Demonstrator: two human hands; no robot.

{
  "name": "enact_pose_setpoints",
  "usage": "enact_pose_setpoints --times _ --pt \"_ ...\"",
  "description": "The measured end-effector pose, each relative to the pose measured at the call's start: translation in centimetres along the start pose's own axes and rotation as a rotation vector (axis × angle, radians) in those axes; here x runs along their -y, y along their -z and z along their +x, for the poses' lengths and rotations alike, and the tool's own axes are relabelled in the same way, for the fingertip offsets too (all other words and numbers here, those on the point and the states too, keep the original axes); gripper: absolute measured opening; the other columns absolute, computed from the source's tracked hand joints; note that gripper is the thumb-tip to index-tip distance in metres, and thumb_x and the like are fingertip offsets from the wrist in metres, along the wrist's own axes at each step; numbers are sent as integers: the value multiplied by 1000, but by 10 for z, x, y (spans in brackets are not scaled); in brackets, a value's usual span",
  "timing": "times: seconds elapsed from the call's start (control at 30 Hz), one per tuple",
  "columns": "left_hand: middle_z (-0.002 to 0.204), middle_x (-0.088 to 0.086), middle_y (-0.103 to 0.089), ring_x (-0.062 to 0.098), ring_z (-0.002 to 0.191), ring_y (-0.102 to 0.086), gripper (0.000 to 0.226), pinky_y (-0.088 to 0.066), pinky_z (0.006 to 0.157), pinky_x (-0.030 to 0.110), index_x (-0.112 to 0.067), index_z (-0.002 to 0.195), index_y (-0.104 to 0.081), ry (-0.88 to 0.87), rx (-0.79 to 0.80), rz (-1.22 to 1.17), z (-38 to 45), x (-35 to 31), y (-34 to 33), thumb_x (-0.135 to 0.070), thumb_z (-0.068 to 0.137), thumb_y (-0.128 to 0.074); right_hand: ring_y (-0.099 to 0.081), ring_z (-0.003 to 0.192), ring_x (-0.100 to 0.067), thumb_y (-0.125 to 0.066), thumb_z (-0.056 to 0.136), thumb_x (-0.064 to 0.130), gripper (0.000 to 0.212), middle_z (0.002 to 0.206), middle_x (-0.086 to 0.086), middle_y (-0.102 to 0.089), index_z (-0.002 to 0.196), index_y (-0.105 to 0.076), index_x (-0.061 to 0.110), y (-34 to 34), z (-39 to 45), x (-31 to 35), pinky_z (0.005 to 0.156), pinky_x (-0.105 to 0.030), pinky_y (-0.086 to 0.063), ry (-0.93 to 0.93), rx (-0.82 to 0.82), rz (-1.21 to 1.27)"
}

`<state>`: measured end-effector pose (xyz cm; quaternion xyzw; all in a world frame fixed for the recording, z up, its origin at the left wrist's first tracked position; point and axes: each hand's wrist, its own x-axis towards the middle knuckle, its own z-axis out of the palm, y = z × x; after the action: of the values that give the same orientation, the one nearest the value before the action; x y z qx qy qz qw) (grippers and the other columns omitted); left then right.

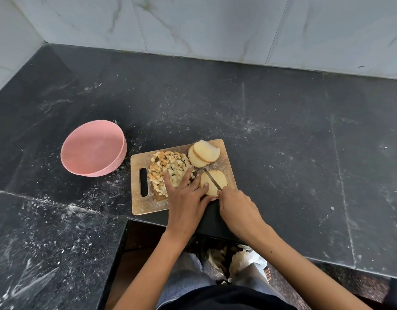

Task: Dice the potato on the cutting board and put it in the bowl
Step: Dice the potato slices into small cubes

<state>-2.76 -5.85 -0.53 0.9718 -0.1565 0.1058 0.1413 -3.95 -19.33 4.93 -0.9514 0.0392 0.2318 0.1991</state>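
Left hand (184,193) flat, fingers straight, steadying pale round potato slice (213,182) on wooden cutting board (146,204), frame centre | right hand (235,204) grips thin knife (212,179) | risk: blade beside fingertips, may nick | diced cubes (168,168) may spill onto dark surface (282,130); pink round bowl (92,148) left, apart.

Left hand (186,193) flat, right hand (235,205) curled.
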Motion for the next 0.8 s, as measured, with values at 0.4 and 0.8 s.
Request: enact_pose_setpoints --times 0.4,0.8 --pt "111 3 -72 31 127 -53 17 -5 112 57 -25 88 -77 40 23 2 1 -6 2 -36 75 -80 -60 103 -33 -33 100 9 23 114 -14 -59 121 -42 6 -8 4 -5 72 -35 -40 -61 87 -122" --pt "111 3 -71 29 127 -53 16 -6 112 56 -25 89 -77 56 14 13 -1 -7 1 -34 76 -79 -61 97 -33 -26 105 22 14 104 -11 -60 93 -29 15 -8 -41 -34 67 -35 -36 -39 140 -169"
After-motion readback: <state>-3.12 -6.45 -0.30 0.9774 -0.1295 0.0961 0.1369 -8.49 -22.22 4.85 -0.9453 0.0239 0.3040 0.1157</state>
